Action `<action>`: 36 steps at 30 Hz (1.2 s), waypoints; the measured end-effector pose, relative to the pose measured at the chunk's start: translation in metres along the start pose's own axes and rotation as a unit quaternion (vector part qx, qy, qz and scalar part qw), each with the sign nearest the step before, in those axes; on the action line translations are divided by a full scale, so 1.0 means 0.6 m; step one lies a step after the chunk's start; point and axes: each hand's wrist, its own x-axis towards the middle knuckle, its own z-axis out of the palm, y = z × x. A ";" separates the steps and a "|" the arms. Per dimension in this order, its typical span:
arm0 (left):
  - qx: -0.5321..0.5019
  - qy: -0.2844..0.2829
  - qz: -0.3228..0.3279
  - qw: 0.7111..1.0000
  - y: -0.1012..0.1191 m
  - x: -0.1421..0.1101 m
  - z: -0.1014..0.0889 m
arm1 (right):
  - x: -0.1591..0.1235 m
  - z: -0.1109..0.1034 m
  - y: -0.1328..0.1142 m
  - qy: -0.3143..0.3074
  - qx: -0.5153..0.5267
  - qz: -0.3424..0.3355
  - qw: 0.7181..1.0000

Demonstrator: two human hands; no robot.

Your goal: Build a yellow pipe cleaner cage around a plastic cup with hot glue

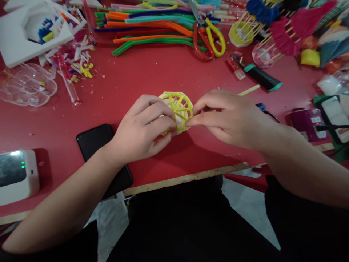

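Note:
A small round yellow-and-white craft piece with spokes like a wheel (180, 105) is held up between my hands above the red table (131, 74). My left hand (149, 125) curls its fingers around the piece's left side. At its right edge, my right hand (226, 116) pinches with thumb and index finger; any small bit between those fingertips is hidden. Under my left wrist lies a black phone (95, 140).
Bundles of coloured pipe cleaners (152, 27) and scissors (207, 36) lie at the back. A box cutter (263, 77) and red lighter (236, 67) are at right, near decorated stick pieces (289, 32). Foam scraps (79, 58), a clear tray (27, 85) and a white device (19, 174) are left.

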 end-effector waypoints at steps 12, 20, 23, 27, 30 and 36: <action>0.009 -0.005 0.007 1.000 -0.006 -0.007 0.003 | 0.004 -0.001 0.026 -0.010 0.026 -0.016 0.999; 0.013 -0.014 -0.021 1.000 -0.004 -0.004 0.002 | -0.003 0.009 0.039 -0.025 0.068 -0.042 0.996; -0.010 0.006 -0.024 1.000 -0.005 -0.005 0.001 | -0.007 0.016 0.035 -0.023 0.065 -0.051 0.996; -0.030 0.034 -0.062 0.997 -0.005 -0.005 -0.003 | -0.012 0.023 0.019 0.012 0.036 -0.033 0.999; -0.056 0.096 -0.151 0.982 -0.004 -0.004 -0.003 | -0.016 0.028 0.006 0.039 0.021 -0.016 0.999; -0.216 0.266 -0.296 0.892 -0.033 -0.009 0.007 | -0.016 0.044 -0.014 0.083 0.041 0.028 0.995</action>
